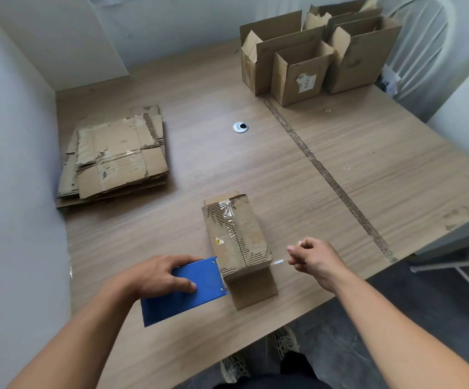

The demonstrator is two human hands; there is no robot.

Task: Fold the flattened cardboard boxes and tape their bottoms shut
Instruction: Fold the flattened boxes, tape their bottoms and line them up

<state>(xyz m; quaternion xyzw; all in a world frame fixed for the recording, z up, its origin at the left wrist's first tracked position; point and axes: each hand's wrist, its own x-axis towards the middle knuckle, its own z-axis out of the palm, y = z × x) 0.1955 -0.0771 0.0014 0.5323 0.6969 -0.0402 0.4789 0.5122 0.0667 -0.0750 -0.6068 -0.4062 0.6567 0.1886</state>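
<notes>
A small folded cardboard box (pixel 236 234) stands bottom-up near the table's front edge, with old clear tape along its far end and one flap lying flat toward me. My left hand (pixel 160 276) grips a blue tape dispenser (pixel 191 290) pressed against the box's left near corner. A strip of clear tape (pixel 278 261) runs from the box's near edge out to the right. My right hand (pixel 312 258) pinches the free end of that strip, just right of the box.
A stack of flattened cardboard boxes (pixel 115 155) lies at the left by the wall. Several assembled open boxes (pixel 312 57) stand at the table's far right. A metal cable grommet (pixel 240 127) sits mid-table. A white chair (pixel 424 46) stands behind the right corner.
</notes>
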